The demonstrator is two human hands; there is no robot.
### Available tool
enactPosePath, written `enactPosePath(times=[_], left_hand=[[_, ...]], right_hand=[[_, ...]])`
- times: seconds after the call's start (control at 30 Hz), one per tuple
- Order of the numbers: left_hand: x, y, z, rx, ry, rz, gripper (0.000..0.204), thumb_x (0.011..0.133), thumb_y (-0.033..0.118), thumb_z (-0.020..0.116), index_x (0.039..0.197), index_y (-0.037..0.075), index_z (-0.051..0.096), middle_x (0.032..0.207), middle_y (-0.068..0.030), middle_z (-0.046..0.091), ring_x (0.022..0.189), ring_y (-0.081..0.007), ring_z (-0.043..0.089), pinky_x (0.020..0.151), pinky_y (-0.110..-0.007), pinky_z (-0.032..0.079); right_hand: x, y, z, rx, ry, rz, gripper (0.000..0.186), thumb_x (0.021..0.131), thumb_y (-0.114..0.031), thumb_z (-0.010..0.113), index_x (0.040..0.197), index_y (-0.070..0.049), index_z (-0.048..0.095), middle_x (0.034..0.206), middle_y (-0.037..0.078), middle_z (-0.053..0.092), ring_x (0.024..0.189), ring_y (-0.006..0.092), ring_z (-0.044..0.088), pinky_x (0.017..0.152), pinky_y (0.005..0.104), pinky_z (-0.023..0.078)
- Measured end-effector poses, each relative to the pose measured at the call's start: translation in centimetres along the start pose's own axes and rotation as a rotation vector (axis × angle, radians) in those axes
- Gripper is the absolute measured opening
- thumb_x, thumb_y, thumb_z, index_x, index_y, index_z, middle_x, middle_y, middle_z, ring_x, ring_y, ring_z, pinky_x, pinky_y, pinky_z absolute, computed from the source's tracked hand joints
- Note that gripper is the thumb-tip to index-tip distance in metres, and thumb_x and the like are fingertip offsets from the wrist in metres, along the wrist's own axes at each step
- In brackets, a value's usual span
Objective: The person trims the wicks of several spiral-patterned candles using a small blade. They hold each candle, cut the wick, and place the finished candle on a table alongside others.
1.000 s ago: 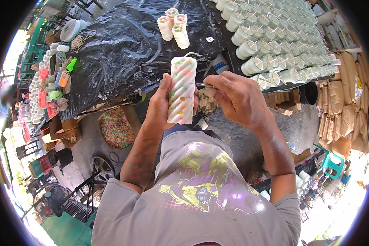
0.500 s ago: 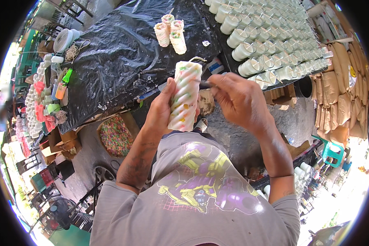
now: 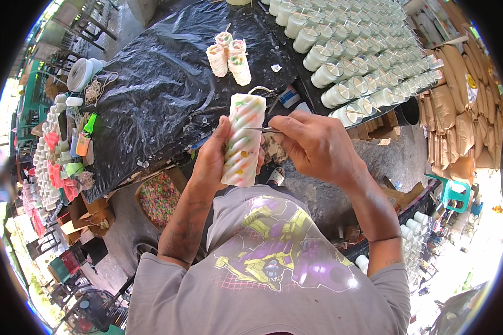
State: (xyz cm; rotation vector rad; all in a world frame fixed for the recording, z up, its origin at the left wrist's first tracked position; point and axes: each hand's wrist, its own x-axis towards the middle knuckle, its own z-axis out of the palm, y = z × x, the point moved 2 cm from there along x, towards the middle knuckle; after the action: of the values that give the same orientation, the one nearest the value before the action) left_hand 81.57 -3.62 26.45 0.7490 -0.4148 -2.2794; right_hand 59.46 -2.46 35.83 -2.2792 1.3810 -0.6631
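Twisted candle (image 3: 244, 146), in left grip (image 3: 212, 157), top protruding

Near the frame's centre, the left forearm (image 3: 185, 220) rises to a left grip (image 3: 209, 159) wrapped closed, thumb (image 3: 222, 129) upward; the right forearm (image 3: 375, 207) slants inward, its right grip (image 3: 316, 140) pinching with bent fingers (image 3: 290, 125).

Floor (image 3: 405, 162) is grey and patchy. A black-sheeted table (image 3: 162, 72) stands ahead; a green stool (image 3: 457, 196) stands at right. Bright daylight (image 3: 483, 245) shows at both sides.
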Motion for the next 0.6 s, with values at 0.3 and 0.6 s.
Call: enactPosePath(times=[0.3, 0.6], left_hand=[[-0.3, 0.5, 0.0, -0.030, -0.011, -0.019, 0.069, 0.113, 0.063, 0.043, 0.140, 0.001, 0.059, 0.108, -0.0160, 0.074, 0.084, -0.0268, 0.077, 0.074, -0.042, 0.066], [-0.7, 0.9, 0.2, -0.067, -0.057, -0.037, 0.072, 0.112, 0.065, 0.040, 0.139, 0.001, 0.060, 0.109, -0.0179, 0.075, 0.083, -0.0279, 0.077, 0.071, -0.043, 0.065]], right_hand=[[0.7, -0.4, -0.1, 0.010, 0.038, 0.021, 0.016, 0.098, -0.016, 0.073, 0.113, -0.010, 0.074, 0.091, 0.013, 0.074, 0.078, 0.0372, 0.074, 0.065, 0.0457, 0.059], [0.9, 0.6, -0.3, 0.021, 0.139, 0.004, 0.017, 0.097, -0.017, 0.075, 0.113, -0.010, 0.074, 0.091, 0.010, 0.073, 0.078, 0.0354, 0.074, 0.065, 0.0451, 0.058]])
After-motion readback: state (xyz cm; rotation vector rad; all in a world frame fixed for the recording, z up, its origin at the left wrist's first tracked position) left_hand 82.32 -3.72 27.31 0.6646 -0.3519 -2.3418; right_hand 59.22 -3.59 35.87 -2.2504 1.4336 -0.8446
